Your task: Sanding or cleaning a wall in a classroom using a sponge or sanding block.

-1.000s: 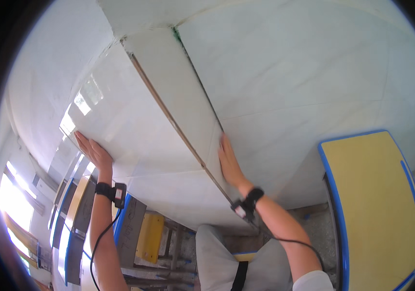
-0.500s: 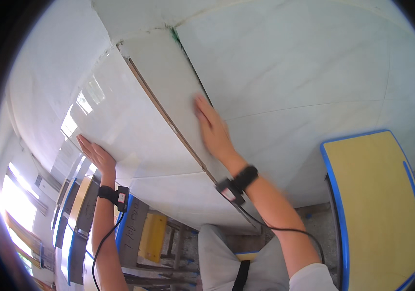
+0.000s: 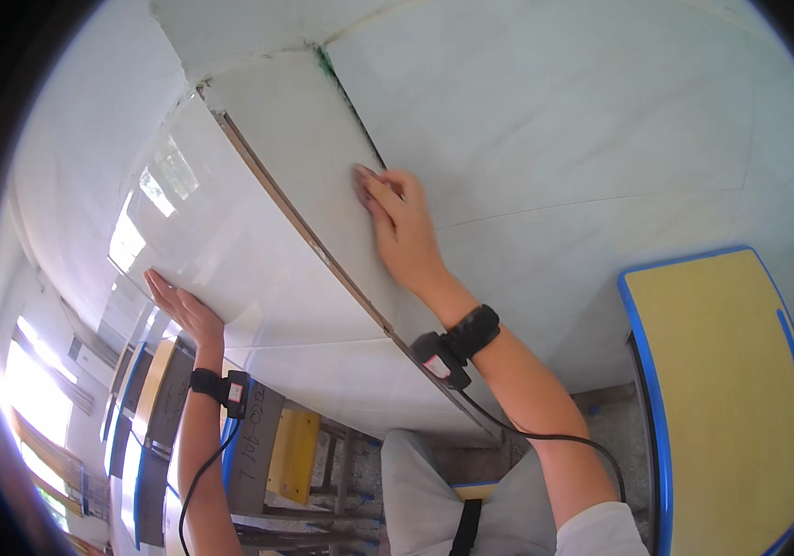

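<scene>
My left hand [image 3: 185,308] lies on the glossy white tile panel [image 3: 258,269] at the left, fingers stretched and held side by side. My right hand [image 3: 404,227] is on the pale strip [image 3: 299,153] between that panel and the large marbled tile wall [image 3: 582,120]. Its fingers are bent and drawn together beside the dark, green-stained gap [image 3: 352,111]. Something greyish shows at those fingertips, too small to name. A brown edge [image 3: 295,213] runs down the panel's corner.
A yellow desk top with a blue rim [image 3: 712,371] stands close on the right. More desks [image 3: 151,398] and a yellow stool [image 3: 293,454] are at the lower left. Black wrist straps carry small boxes [image 3: 440,360] with cables trailing along my forearms.
My right hand's fingers, stretched out flat before, are now bent and drawn together, still beside the gap. My left hand stays nearly in place. The view has shifted slightly.
</scene>
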### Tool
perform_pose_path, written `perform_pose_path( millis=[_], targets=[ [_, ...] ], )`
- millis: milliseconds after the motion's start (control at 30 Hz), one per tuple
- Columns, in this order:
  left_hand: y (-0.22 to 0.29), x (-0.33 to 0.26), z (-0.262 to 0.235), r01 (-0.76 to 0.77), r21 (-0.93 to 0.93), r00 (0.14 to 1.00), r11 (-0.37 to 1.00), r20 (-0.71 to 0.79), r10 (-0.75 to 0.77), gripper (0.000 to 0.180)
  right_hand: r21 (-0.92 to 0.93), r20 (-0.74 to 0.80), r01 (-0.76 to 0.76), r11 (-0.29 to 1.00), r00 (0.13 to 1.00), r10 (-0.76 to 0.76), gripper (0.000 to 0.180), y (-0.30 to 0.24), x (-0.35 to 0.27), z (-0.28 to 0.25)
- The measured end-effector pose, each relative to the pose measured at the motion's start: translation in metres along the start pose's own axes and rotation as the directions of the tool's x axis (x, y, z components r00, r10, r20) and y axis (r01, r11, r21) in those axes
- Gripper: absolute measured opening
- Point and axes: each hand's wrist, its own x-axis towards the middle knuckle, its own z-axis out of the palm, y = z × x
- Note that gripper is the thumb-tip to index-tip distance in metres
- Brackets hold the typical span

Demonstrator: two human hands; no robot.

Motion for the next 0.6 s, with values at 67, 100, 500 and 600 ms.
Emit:
perform_pose_path(
  millis=[67,100,500,600],
  targets=[
    [0.002,-0.002,0.003,0.008,-0.014,1.000,1.000,-0.003,-0.008,0.058,-0.131,-0.028,-0.176,0.976,0.984,0.174,0.030,0.028,-0.042,-0.010],
    [0.001,-0.003,0.003,0.008,-0.013,1.000,1.000,-0.008,-0.008,0.058,-0.115,0.021,-0.240,0.964,0.970,0.244,0.030,0.039,-0.071,-0.022],
    [0.000,-0.003,0.002,0.019,0.048,1.000,0.999,0.008,-0.019,0.057,0.011,0.021,-0.170,0.985,0.985,0.170,0.034,0.029,-0.018,-0.008],
    [-0.009,-0.001,-0.007,0.029,0.073,1.000,0.997,0.006,-0.030,0.057,0.113,0.051,-0.172,0.979,0.985,0.167,0.033,0.010,-0.045,-0.005]
  ],
)
